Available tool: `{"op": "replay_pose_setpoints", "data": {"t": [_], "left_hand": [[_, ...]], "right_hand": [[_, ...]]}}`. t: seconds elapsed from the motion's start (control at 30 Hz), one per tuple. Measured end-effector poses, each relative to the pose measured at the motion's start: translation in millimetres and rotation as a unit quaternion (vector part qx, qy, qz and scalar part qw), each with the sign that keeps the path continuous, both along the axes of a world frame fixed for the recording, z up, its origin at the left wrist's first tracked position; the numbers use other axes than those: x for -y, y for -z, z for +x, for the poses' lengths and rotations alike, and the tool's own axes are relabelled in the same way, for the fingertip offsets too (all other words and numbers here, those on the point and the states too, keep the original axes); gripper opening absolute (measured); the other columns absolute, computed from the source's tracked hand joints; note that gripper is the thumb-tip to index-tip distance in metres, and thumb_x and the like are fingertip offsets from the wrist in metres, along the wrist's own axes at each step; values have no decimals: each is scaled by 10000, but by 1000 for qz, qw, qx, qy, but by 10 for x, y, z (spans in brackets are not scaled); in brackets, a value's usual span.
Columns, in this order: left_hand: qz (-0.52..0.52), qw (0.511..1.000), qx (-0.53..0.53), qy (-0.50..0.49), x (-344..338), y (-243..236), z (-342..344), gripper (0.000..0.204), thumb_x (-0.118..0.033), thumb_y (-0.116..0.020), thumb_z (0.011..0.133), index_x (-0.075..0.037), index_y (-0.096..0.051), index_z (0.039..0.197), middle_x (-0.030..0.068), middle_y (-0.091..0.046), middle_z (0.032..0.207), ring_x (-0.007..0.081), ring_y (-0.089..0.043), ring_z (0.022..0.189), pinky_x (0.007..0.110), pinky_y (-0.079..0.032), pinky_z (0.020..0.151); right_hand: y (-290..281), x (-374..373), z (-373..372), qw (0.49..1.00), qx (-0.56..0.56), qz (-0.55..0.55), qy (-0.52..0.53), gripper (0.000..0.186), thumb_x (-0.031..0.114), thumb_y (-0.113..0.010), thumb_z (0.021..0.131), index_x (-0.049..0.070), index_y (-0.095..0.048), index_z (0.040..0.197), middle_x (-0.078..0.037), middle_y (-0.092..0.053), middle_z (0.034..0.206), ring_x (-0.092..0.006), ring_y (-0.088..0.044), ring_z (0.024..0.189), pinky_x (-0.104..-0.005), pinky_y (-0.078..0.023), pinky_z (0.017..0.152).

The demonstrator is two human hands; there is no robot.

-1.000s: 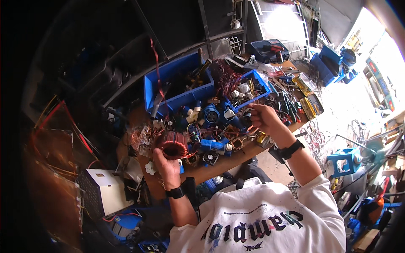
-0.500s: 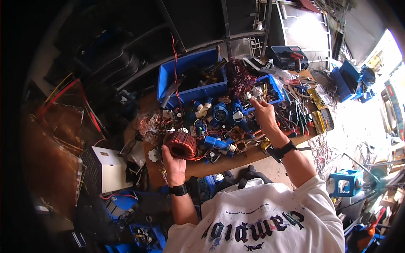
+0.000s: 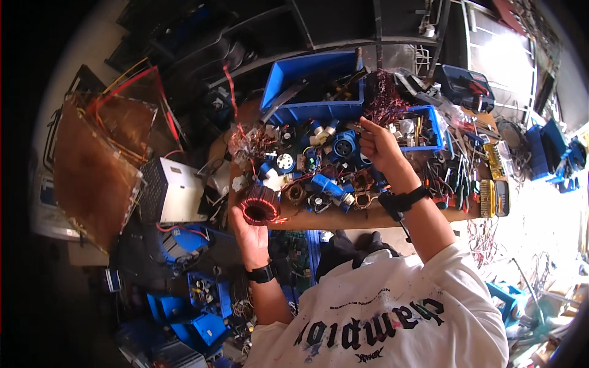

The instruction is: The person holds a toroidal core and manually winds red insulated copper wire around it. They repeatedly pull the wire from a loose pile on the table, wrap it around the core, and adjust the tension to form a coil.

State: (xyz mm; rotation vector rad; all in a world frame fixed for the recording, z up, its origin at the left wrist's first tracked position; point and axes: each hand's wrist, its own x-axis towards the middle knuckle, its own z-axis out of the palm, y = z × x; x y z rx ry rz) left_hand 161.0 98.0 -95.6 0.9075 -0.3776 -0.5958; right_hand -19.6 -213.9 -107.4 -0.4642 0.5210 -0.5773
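A thick ring-shaped coil (image 3: 260,195), wound in reddish copper wire, sits in my left hand (image 3: 249,238) at the front left of the bench. The fingers go behind and under it, and its hole faces up toward me. A loose reddish wire (image 3: 230,92) stands up above the bench, blurred, beyond the coil. My right hand (image 3: 381,145) is raised over the middle of the bench, near the front right corner of a big blue bin (image 3: 319,114). Its fingers are curled and pinched together; what they hold, if anything, is too small to make out.
Blue industrial plugs (image 3: 345,146), small copper windings (image 3: 363,180) and wire scraps crowd the wooden bench (image 3: 307,221). A smaller blue tray (image 3: 439,130) and several pliers (image 3: 460,184) lie to the right. Left of the bench stands a white-sided metal box (image 3: 183,190).
My right hand has moved from the small tray toward the big bin's corner. The coil stays in my left hand, tipped a little differently. The whole view has shifted, with the bench now further right.
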Motion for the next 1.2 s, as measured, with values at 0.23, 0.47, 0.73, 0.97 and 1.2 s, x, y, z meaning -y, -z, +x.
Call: {"op": "replay_pose_setpoints", "data": {"t": [0.23,0.47,0.73,0.97,1.2], "left_hand": [[-11,992,-36,-119,-133,-82,-212,547,-521,-532,942,-88,-537,1275,57,-597,1233,223,-582,1110,466,-518,901],[-48,988,-55,-136,-37,-134,-373,543,-524,-562,920,-153,-508,1313,44,-574,1291,241,-582,1119,487,-541,842],[-5,994,-44,-96,200,-95,-578,590,-546,-499,946,-86,-508,1315,64,-584,1265,229,-582,1118,477,-547,850],[13,995,26,-97,264,-95,-709,537,-517,-490,962,-75,-528,1265,63,-601,1205,223,-583,1085,425,-498,930],[34,993,79,-85,285,-28,-831,553,-509,-461,981,-52,-494,1292,76,-581,1226,219,-568,1109,420,-478,947]], "right_hand": [[-271,-241,109,990,89,102,-25,417,461,-588,936,44,-603,920,-35,-644,742,-179,-650,717,-313,-555,700],[-153,-625,212,992,99,79,-27,596,502,-622,899,-27,-536,1161,-171,-619,1081,-307,-606,1038,-436,-452,996],[-139,-959,100,993,38,-3,-108,318,277,-524,996,8,-514,1165,-195,-613,1122,-308,-623,1054,-407,-518,930],[-45,-1109,134,992,23,108,-56,356,330,-470,1015,-11,-482,1118,-196,-595,1086,-345,-620,1045,-452,-525,945],[-85,-1106,233,985,68,158,24,433,397,-379,1034,-21,-483,1072,-199,-578,1053,-391,-588,1054,-517,-482,991]]}}
